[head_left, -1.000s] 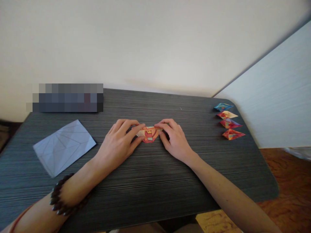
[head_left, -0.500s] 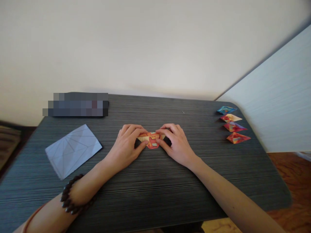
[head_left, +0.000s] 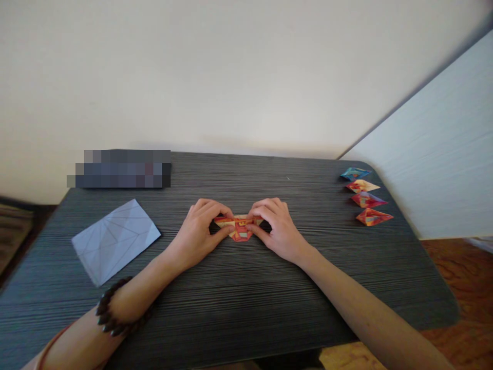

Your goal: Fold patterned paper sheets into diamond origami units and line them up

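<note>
A small piece of red and orange patterned folded paper lies at the middle of the dark striped table. My left hand pinches its left end between thumb and fingers. My right hand pinches its right end the same way. Both hands rest on the tabletop, and the fingertips hide the paper's two ends. A dark bead bracelet circles my left wrist.
A creased pale blue sheet lies flat at the left. Several small folded paper pieces sit in a row near the table's right edge, beside a white panel. A blurred dark object lies at the back left, against the wall.
Both hands have drawn closer around the folded paper, which now looks narrower and flatter. The view has shifted slightly.
</note>
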`<state>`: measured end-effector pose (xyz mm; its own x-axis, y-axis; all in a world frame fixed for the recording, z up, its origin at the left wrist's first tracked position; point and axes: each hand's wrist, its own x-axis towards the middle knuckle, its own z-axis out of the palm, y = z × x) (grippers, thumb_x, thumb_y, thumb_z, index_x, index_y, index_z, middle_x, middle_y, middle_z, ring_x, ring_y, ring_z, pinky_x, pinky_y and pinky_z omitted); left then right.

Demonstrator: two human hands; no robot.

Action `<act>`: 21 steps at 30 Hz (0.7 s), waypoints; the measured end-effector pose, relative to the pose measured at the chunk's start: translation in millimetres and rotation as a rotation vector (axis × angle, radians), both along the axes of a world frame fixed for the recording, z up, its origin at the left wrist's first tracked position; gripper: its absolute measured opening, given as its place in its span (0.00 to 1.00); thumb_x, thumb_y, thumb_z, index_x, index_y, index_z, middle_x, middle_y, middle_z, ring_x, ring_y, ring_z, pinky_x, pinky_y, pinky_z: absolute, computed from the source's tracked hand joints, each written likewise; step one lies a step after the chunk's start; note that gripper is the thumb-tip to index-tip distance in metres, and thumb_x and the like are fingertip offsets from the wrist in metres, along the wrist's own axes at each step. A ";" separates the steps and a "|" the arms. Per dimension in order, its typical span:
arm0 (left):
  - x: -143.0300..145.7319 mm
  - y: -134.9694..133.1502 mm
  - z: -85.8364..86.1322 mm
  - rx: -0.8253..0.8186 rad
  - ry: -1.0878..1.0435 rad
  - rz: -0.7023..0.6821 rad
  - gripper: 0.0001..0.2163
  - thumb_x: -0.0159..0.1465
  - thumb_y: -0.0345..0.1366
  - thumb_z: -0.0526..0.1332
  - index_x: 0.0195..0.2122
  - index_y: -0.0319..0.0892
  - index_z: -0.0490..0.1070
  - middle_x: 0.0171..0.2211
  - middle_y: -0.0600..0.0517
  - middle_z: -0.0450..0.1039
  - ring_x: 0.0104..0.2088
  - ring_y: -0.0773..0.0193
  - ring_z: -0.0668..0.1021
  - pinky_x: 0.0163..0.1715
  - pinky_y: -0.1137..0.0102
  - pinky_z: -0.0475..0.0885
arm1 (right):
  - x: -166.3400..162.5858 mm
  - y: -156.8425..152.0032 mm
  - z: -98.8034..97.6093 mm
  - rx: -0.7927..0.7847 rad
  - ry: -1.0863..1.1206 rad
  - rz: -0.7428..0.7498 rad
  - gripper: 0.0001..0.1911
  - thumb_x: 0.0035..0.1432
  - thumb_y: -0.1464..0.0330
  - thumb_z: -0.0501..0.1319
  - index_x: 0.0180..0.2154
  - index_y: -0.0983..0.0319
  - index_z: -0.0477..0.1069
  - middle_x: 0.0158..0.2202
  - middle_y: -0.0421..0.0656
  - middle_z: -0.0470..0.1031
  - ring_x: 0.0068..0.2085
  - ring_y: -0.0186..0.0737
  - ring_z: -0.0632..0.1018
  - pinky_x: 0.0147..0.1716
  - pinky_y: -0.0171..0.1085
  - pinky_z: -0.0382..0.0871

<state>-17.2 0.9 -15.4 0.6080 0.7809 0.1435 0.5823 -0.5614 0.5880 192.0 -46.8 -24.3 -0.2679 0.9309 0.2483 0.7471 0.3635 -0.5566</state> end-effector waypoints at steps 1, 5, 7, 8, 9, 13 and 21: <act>-0.2 0.5 0.3 -0.003 0.007 -0.001 0.05 0.61 0.35 0.60 0.37 0.44 0.70 0.38 0.52 0.74 0.42 0.59 0.71 0.44 0.61 0.66 | 0.1 0.0 0.2 -0.008 0.001 0.003 0.05 0.59 0.65 0.60 0.38 0.58 0.69 0.42 0.42 0.73 0.44 0.42 0.69 0.43 0.42 0.59; -1.3 2.8 0.5 -0.004 0.026 -0.053 0.08 0.64 0.38 0.57 0.42 0.46 0.72 0.38 0.53 0.76 0.42 0.60 0.72 0.44 0.61 0.66 | 1.1 -0.2 0.6 -0.019 0.013 -0.004 0.09 0.59 0.64 0.61 0.42 0.56 0.69 0.41 0.41 0.75 0.44 0.42 0.69 0.43 0.43 0.58; -1.6 3.3 -0.7 0.023 0.038 -0.076 0.09 0.65 0.38 0.56 0.42 0.47 0.73 0.38 0.52 0.76 0.41 0.60 0.72 0.43 0.61 0.65 | 2.2 0.1 0.6 -0.021 0.006 -0.012 0.10 0.59 0.63 0.60 0.44 0.55 0.70 0.41 0.41 0.76 0.45 0.42 0.69 0.44 0.44 0.57; -1.7 3.4 -1.5 0.048 0.043 -0.079 0.09 0.65 0.38 0.55 0.42 0.47 0.73 0.38 0.52 0.76 0.41 0.60 0.72 0.43 0.61 0.65 | 2.8 0.5 0.6 -0.026 -0.002 -0.009 0.09 0.60 0.63 0.60 0.43 0.55 0.71 0.41 0.41 0.76 0.45 0.42 0.69 0.44 0.44 0.57; -1.9 3.3 -2.4 0.075 0.049 -0.081 0.08 0.65 0.37 0.56 0.41 0.46 0.74 0.37 0.52 0.76 0.41 0.60 0.72 0.43 0.61 0.66 | 3.5 1.0 0.6 -0.034 -0.011 0.002 0.09 0.60 0.63 0.59 0.42 0.55 0.72 0.40 0.40 0.76 0.45 0.42 0.69 0.44 0.44 0.56; -4.3 4.1 -5.1 0.164 0.067 -0.142 0.08 0.66 0.36 0.55 0.38 0.43 0.74 0.36 0.50 0.75 0.39 0.61 0.71 0.43 0.62 0.67 | 7.1 4.6 0.1 -0.058 -0.020 0.073 0.10 0.61 0.62 0.58 0.43 0.56 0.73 0.39 0.41 0.76 0.41 0.40 0.71 0.42 0.42 0.59; -18.1 11.3 -6.8 0.221 0.082 -0.298 0.12 0.68 0.35 0.51 0.48 0.45 0.71 0.40 0.49 0.71 0.39 0.64 0.73 0.41 0.67 0.70 | 20.0 9.4 -4.7 0.024 0.012 0.194 0.11 0.62 0.65 0.57 0.43 0.58 0.75 0.38 0.43 0.73 0.40 0.36 0.72 0.41 0.38 0.65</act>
<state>-35.3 12.2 -22.2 0.8203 0.5237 0.2300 0.4144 -0.8213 0.3920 212.0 -37.3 -29.0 -0.4385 0.8559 0.2741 0.6553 0.5132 -0.5543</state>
